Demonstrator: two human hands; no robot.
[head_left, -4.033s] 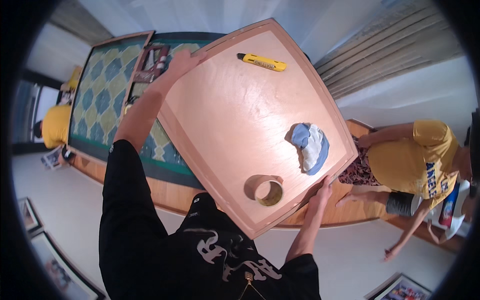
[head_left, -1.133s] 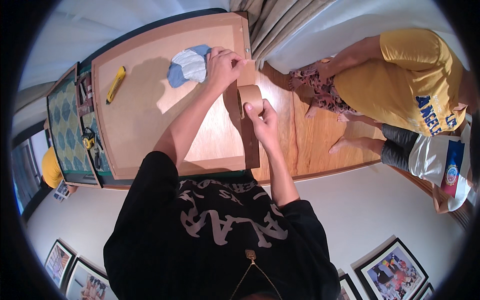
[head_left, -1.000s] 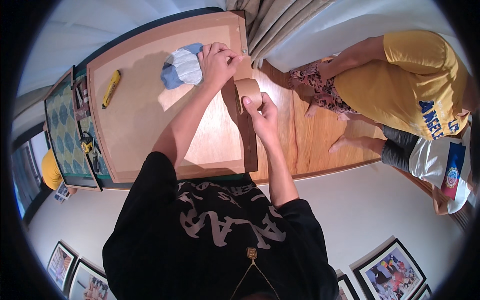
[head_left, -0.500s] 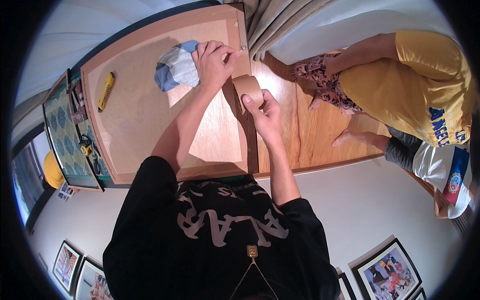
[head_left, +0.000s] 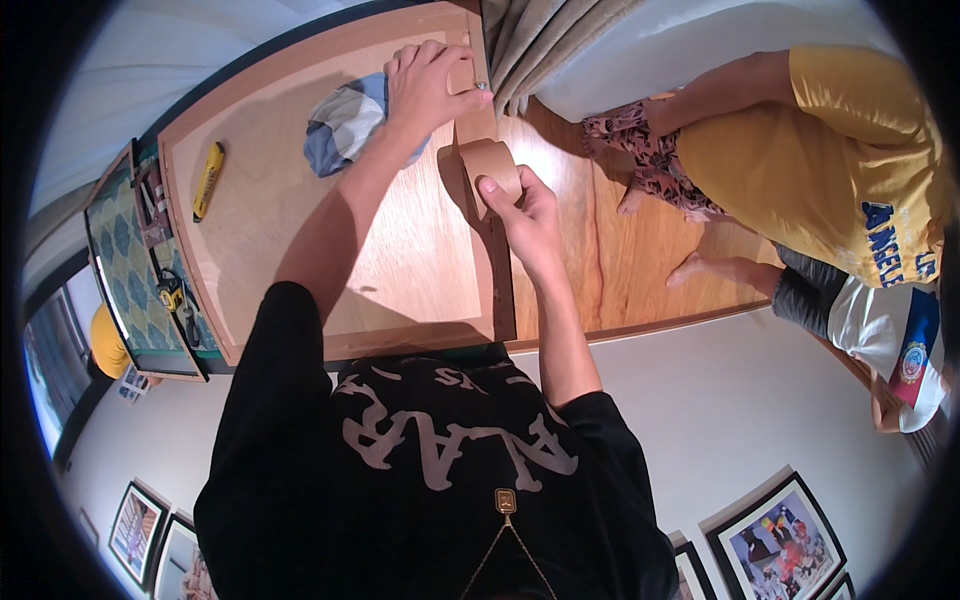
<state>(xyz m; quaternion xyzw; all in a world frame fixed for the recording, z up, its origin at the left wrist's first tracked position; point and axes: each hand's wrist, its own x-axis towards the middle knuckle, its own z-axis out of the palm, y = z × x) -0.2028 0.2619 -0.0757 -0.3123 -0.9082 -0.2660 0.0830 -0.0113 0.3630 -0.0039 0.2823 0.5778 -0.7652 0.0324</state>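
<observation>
A large wooden board (head_left: 300,230) with a raised frame lies in front of me. My right hand (head_left: 525,215) grips a roll of brown tape (head_left: 488,165) at the board's right edge, where a strip of brown tape (head_left: 500,290) runs along the frame. My left hand (head_left: 430,85) presses flat on the far right corner of the board, fingers spread over the tape end. A crumpled blue and grey cloth (head_left: 345,125) lies just left of that hand. A yellow utility knife (head_left: 207,180) rests on the board's left part.
A patterned framed picture (head_left: 125,270) lies beyond the board on the left, with a small yellow tool (head_left: 170,295) on it. A person in a yellow shirt (head_left: 830,170) sits on the wooden floor at right. A curtain (head_left: 540,40) hangs at the top. Framed pictures (head_left: 775,530) lean below.
My left hand has slid further along the board's edge to the far corner, away from the tape roll. My right hand keeps the roll and more tape lies along the edge.
</observation>
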